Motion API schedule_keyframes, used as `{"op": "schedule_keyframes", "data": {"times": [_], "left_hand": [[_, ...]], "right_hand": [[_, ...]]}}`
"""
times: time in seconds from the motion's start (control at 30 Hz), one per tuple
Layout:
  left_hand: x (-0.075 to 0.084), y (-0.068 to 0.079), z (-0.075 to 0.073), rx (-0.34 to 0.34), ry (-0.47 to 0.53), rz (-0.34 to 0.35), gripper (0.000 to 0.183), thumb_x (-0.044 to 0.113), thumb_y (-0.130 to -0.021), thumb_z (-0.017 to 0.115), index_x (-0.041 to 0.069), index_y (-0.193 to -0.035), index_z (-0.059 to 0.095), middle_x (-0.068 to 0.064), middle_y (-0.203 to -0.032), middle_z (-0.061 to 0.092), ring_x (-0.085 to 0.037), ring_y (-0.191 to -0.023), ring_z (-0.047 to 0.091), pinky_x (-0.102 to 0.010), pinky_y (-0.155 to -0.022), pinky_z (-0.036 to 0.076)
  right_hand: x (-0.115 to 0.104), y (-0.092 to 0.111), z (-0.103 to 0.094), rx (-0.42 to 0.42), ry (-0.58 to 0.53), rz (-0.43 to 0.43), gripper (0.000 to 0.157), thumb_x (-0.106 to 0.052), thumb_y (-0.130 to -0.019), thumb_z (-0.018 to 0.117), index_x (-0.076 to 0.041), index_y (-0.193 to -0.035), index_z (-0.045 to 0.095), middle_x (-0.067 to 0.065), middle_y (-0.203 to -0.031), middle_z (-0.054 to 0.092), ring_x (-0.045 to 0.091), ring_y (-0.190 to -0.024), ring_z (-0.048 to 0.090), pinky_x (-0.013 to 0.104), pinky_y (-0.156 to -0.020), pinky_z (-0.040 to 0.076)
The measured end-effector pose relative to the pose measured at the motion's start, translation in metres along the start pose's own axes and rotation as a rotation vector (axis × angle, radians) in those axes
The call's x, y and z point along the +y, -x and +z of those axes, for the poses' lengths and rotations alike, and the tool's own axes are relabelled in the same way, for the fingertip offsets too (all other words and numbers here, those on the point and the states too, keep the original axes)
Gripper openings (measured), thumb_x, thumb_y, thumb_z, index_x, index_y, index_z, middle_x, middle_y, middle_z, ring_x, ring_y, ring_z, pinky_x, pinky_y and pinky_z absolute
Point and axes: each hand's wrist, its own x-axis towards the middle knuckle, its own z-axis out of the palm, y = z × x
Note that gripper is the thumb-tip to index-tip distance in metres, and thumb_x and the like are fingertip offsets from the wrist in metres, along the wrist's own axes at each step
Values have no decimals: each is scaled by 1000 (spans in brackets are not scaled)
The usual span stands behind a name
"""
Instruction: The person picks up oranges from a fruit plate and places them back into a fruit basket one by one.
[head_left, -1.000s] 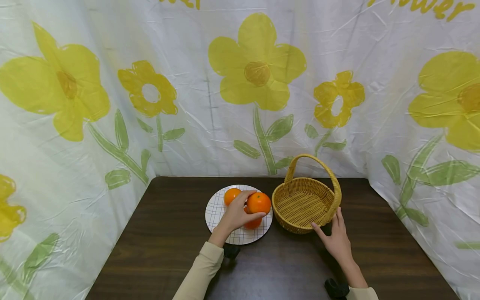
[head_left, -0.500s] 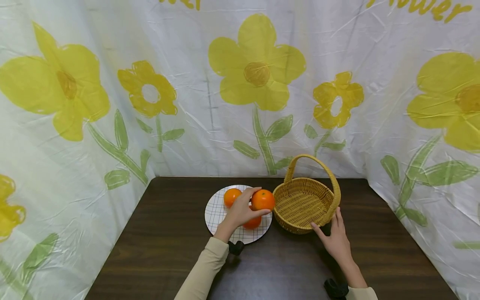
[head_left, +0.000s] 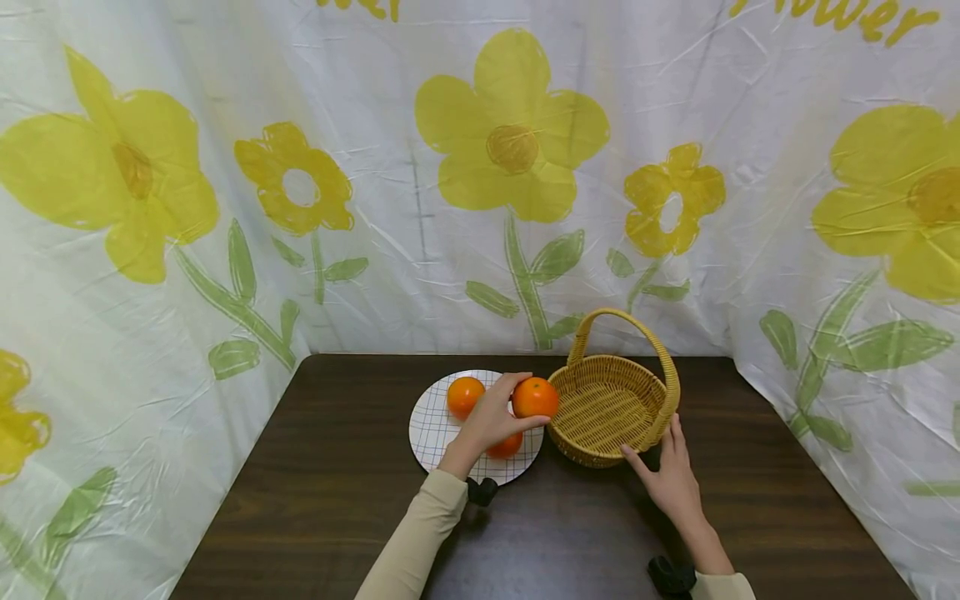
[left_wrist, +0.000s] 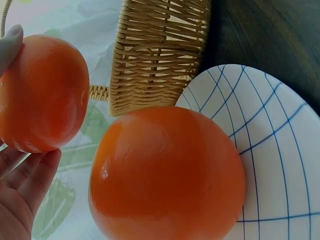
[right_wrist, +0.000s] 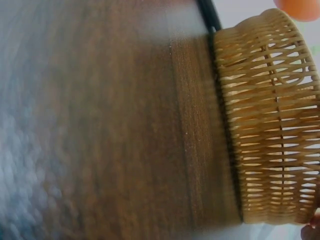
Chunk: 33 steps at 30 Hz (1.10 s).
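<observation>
In the head view my left hand (head_left: 491, 417) holds an orange (head_left: 536, 397) between thumb and fingers, above the plate's right side and close to the basket's left rim. That orange (left_wrist: 42, 95) also shows in the left wrist view, fingers below it and thumb above. Another orange (head_left: 466, 397) lies at the back of the white checked plate (head_left: 431, 433); a further orange (head_left: 506, 445) sits nearer, partly hidden by my left hand. My right hand (head_left: 671, 479) touches the near right side of the yellow wicker basket (head_left: 611, 404), thumb and fingers spread. Nothing lies inside the basket.
A dark wooden table (head_left: 322, 467) carries the plate and basket side by side near its back edge. The basket's tall arched handle (head_left: 663, 358) rises over its opening. Behind the table hangs a white curtain (head_left: 390, 283) printed with yellow flowers.
My left hand has moved right with the orange, from over the plate to beside the basket's left rim. The right hand and the basket have stayed in place.
</observation>
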Motion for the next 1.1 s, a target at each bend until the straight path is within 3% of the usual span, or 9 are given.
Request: {"op": "schedule_keyframes", "data": {"times": [1.1], "left_hand": [[9, -18, 21, -70, -23, -55, 78, 60, -71, 69, 19, -133, 46, 0, -124, 51, -15, -100, 56, -32, -84, 51]], "right_hand": [[2, 0, 2, 18, 10, -17, 92, -54, -87, 55, -23, -149, -6, 6, -155, -12, 48, -133, 20, 65, -70, 41]]}}
